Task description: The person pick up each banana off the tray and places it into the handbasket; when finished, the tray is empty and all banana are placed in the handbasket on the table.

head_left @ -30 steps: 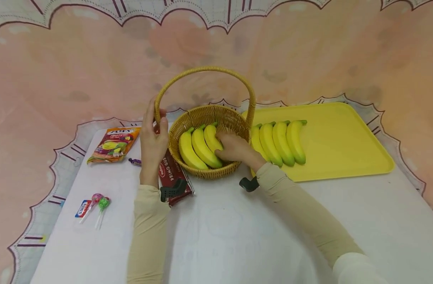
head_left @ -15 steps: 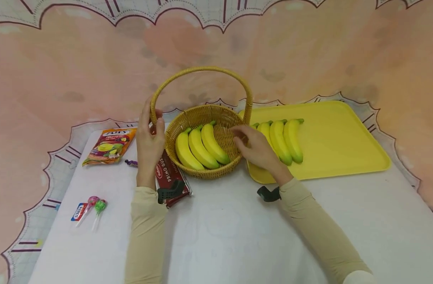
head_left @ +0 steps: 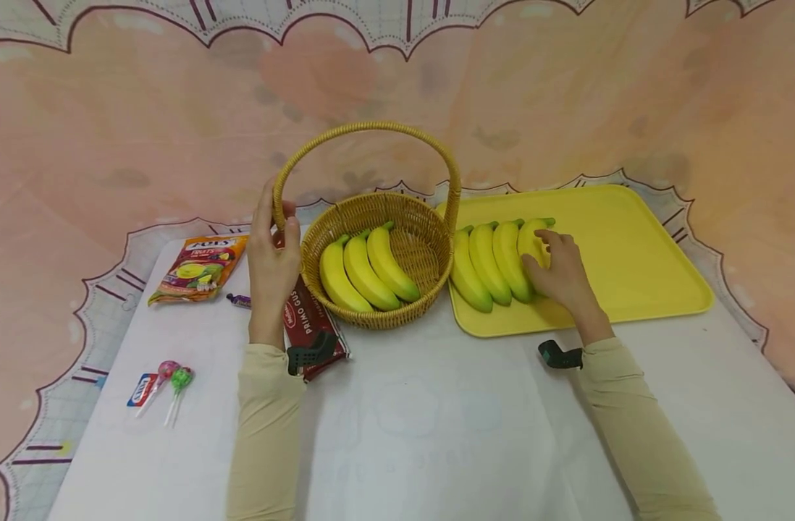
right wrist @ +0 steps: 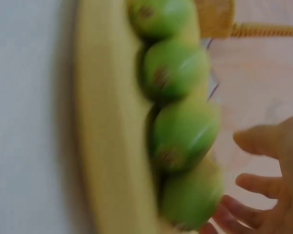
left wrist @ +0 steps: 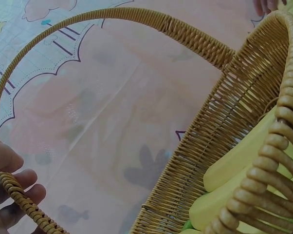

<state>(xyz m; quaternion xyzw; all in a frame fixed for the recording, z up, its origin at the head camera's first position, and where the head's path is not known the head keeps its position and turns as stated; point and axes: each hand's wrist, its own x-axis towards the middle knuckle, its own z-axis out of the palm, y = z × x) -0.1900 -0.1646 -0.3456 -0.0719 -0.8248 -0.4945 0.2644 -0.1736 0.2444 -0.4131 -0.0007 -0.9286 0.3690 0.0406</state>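
Observation:
My left hand [head_left: 274, 264] holds the left side of the handle of a wicker basket [head_left: 378, 318]; in the left wrist view its thumb and fingers [left wrist: 33, 195] curl round the handle. Inside the basket, three yellow bananas [head_left: 370, 268] lie side by side. More bananas [head_left: 491, 260] form a row on a yellow tray [head_left: 638, 253] to the right. Over the rightmost banana [head_left: 531, 239] hovers my right hand [head_left: 563, 275], thumb and fingers spread apart with nothing gripped. Their green tips [right wrist: 185, 136] appear in the right wrist view.
Left of the basket lie an orange candy bag [head_left: 198, 268], a small purple candy [head_left: 239, 300] and two lollipops [head_left: 176, 376] beside a red and blue wrapper [head_left: 142, 389]. A dark red packet [head_left: 306, 325] sits by the basket's front left, partly behind my left hand.
My right hand has left the third banana in the basket and moved right to the rightmost banana on the tray. My left hand has stayed on the handle.

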